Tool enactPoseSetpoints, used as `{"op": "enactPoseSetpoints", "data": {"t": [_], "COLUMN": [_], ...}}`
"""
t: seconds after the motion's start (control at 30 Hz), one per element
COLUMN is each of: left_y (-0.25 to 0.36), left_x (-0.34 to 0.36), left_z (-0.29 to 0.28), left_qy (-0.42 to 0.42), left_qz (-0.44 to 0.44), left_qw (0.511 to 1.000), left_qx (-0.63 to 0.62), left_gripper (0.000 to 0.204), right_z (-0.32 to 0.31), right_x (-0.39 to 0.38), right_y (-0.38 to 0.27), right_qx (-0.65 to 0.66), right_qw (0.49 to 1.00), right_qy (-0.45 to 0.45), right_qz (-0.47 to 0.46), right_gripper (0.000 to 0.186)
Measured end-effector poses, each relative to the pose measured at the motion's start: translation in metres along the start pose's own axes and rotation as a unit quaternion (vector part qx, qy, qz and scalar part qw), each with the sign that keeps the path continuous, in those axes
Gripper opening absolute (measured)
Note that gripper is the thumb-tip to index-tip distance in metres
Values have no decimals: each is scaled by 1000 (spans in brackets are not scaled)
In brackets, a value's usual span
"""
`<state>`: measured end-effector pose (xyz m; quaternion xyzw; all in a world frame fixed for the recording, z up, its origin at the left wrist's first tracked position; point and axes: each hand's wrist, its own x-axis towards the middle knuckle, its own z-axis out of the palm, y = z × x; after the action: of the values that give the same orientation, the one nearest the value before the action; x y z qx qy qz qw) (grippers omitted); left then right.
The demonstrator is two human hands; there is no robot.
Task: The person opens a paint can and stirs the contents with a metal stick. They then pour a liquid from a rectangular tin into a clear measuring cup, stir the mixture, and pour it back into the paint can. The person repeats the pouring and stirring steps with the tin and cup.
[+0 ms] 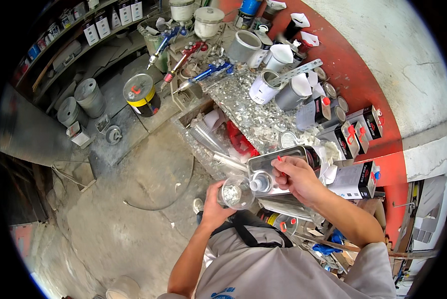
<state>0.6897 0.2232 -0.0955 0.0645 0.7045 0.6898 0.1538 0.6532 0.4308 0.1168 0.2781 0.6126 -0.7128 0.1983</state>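
Shirt (293,271): grey cloth, nearest of all, filling the lower edge.
Left hand (217,207): wrapped round a clear cup, thumb and fingers on its wall.
Clear cup (239,194): out beside the bench (243,107) edge, pale stuff showing through it.
Right hand (296,177): fingers curled, pinching a red piece (279,158) at the metal tin (263,163).
Spout (256,185): right by the cup's rim; touching, I can't tell.
Right side: tight, boxy tins (355,180) crowding past the wrist!
Left side: roomy, floor (133,224) stretching wide, a hose (156,209) curving across.
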Motion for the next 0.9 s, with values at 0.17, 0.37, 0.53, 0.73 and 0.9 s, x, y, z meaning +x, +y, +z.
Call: {"op": "enactPoseSetpoints", "data": {"t": [0.17, 0.37, 0.53, 0.73, 0.9], "left_y": [-5, -18, -22, -18, -24], "left_x": [-2, -3, -3, -3, -2], "left_z": [-11, -22, -26, -27, -29], "left_qy": [27, 44, 49, 47, 41], "left_qz": [0, 29, 28, -12, -16], "left_qw": [997, 992, 991, 996, 996], "left_qx": [74, 113, 118, 76, 75], "left_gripper": [82, 83, 82, 75, 75], "right_z": [21, 35, 42, 48, 52], "right_x": [11, 25, 30, 34, 33], "right_y": [14, 34, 40, 44, 43], "right_qx": [-6, -12, -14, -28, -33], "right_qw": [1000, 1000, 1000, 999, 999], "right_qy": [5, 11, 16, 9, 10], "right_qz": [12, 5, 13, 16, 17], "right_gripper": [26, 16, 16, 17, 18]}}
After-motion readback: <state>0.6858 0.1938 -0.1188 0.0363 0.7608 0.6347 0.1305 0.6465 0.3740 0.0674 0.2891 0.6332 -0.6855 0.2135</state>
